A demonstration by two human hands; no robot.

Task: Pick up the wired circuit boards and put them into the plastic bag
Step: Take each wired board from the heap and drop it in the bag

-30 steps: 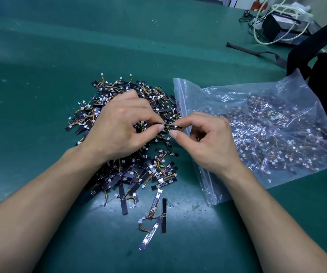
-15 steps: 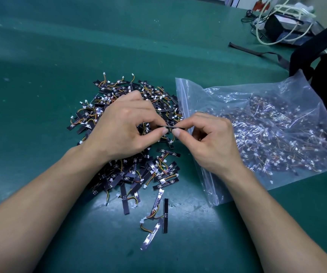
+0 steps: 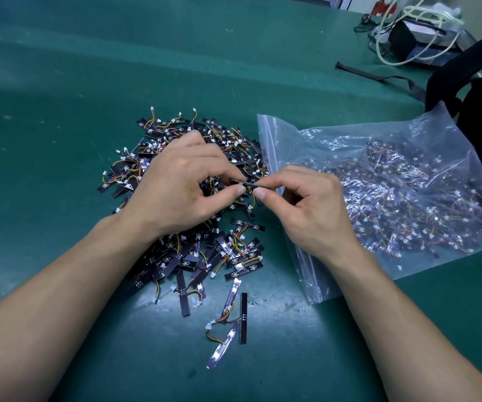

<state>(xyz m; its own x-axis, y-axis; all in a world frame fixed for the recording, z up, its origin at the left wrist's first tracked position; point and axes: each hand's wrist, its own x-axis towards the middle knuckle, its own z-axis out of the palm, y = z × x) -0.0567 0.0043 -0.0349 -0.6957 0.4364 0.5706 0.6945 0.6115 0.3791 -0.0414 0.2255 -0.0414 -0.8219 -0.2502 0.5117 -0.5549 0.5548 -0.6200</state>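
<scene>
Little change over the last 1 s. Our left hand [image 3: 181, 190] and right hand [image 3: 315, 210] sit where they were, knuckles up, fingertips almost meeting.

- Grip: both hands pinch the same 1 wired circuit board [image 3: 245, 183] between thumb and forefinger, the left on one end, the right on the other. The other fingers of both hands are curled in and hold nothing we can see.
- Position: the board hangs between the 2 thumbs, directly over the pile [image 3: 205, 256] that lies under and beyond the left hand. It has not travelled toward the bag. Any small shift looks like head movement, not hand movement.
- Wire: whether its lead is snagged in the pile below, we cannot tell; the fingers hide it.
- Plastic bag [image 3: 280, 140]: lies flat under and beyond the right hand, zip edge just past the right fingertips, already well filled. Whether its mouth is open is not clear.
- Stray strips [image 3: 243, 317] lie on the green mat [image 3: 88, 82] between our 2 forearms.

Reading: the pause suggests we are freeing or straightening this board before bagging it. The transfer is not yet made, and a large pile remains, so the task is far from done.
</scene>
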